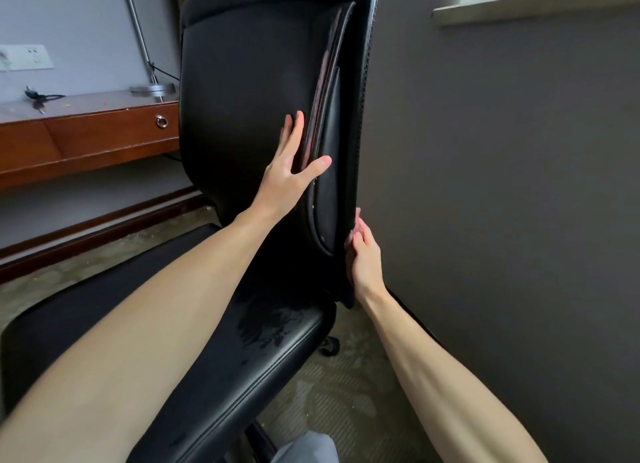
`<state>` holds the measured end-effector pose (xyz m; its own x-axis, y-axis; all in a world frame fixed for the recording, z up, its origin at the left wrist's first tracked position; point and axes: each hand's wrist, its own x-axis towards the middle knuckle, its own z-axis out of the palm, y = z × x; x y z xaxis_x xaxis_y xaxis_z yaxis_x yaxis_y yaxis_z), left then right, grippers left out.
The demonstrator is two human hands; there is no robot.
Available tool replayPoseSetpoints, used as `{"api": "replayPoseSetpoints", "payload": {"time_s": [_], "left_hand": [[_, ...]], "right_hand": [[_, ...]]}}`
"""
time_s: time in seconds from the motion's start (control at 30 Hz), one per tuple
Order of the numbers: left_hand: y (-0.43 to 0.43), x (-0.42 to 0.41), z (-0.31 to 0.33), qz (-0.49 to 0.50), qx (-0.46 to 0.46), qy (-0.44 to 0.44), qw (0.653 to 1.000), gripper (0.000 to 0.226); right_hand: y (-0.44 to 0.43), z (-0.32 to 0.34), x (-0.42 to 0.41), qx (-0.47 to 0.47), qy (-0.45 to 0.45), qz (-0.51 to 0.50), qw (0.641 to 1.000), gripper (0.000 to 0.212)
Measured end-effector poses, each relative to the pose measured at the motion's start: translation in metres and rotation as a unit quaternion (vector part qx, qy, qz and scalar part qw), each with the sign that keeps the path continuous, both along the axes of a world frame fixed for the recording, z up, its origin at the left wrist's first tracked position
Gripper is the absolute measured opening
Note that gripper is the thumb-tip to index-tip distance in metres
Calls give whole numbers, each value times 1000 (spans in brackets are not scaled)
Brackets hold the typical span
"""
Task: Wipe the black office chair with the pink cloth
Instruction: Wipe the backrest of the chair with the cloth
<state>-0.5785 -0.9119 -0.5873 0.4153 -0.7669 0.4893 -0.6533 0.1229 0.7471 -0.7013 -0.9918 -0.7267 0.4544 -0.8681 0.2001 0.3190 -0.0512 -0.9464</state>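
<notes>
Head view: I am pressing my left hand (pixel 287 176) flat, fingers straight and holding nothing, against the front of the backrest of the black office chair (pixel 239 81), thumb spreading onto its side bolster. My right hand (pixel 365 260) is gripping the pink cloth (pixel 350 235) against the chair's right backrest edge, low down; only a sliver of cloth is showing

Bare forearms (pixel 138 341), bare left hand (pixel 289 171), bare right hand (pixel 363 254), grey trouser fabric (pixel 308 447) below.
</notes>
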Motion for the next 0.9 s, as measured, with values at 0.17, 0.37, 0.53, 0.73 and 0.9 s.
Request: {"api": "replayPoseSetpoints", "payload": {"time_s": [0.17,0.37,0.53,0.73,0.9], "left_hand": [[2,1,1,4,3,-5,1000,81],[-1,3,0,7,11,-20,1000,81],[-1,3,1,10,13,-30,999,82],[-3,9,2,11,14,-34,999,80],[-6,16,2,12,16,-34,999,73]], "right_hand": [[-15,62,10,-91,-57,15,994,36],[-10,-21,4,-42,16,-13,999,43],[-7,-73,8,71,54,-18,996,44],[-12,46,20,-50,-33,-47,997,43],[-4,66,22,-111,2,-77,991,44]]}}
